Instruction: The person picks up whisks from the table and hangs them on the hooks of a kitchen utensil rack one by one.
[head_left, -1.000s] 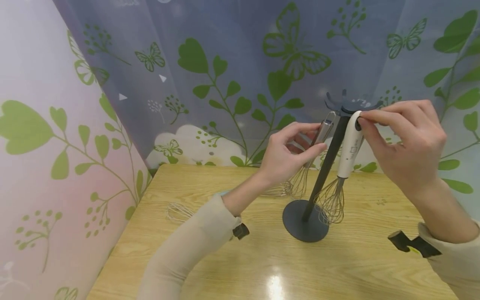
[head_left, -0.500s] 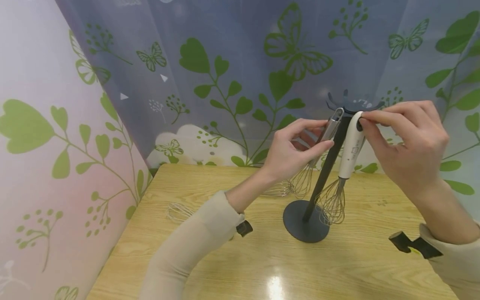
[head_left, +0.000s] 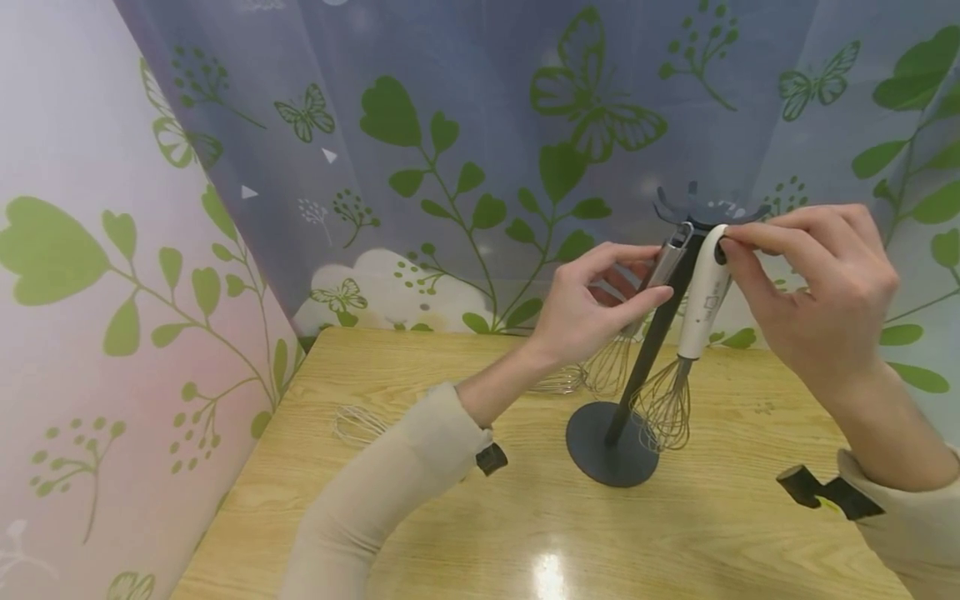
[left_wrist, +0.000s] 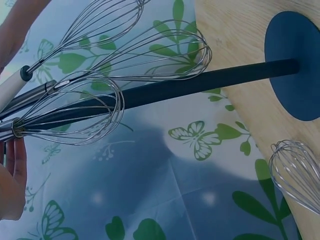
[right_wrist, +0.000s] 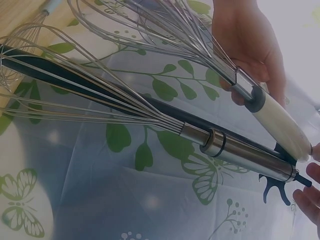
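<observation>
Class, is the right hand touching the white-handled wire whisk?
Touching: the head view shows the right hand pinching the white-handled wire whisk by its top.

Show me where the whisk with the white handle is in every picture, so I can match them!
Head: right of centre, the white-handled whisk is pinched near its top by the right hand.
Left wrist: upper left; its handle runs off the left edge.
Right wrist: handle at the right, wires reaching the top edge.
Shared landmark: the stand's dark pole, in all three.

So the stand (head_left: pixel 641 371) is on the surface (head_left: pixel 720 533), nearer whisk (head_left: pixel 558 382) and farther whisk (head_left: pixel 358 423) lying left of it, backdrop (head_left: pixel 480 50) behind.
</observation>
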